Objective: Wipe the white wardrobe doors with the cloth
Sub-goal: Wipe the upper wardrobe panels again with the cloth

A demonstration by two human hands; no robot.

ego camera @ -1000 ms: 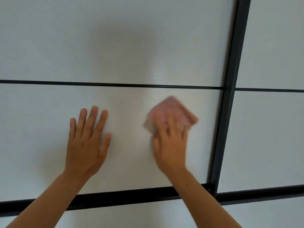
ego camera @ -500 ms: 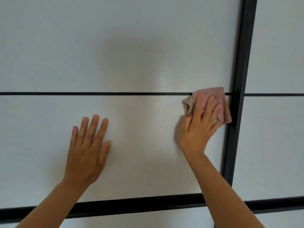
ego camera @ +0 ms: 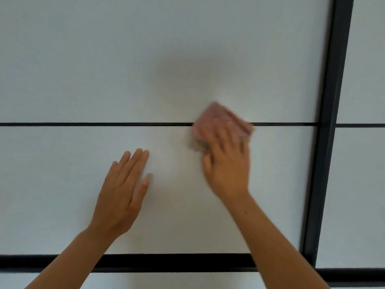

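Fingers (ego camera: 224, 135) flat on folded pink cloth (ego camera: 217, 114)

no writing, label, brand, number or sign could be read anywhere in view. the white wardrobe doors (ego camera: 104, 59) were plain, and the pink cloth (ego camera: 216, 115) was blurred and showed no lettering.
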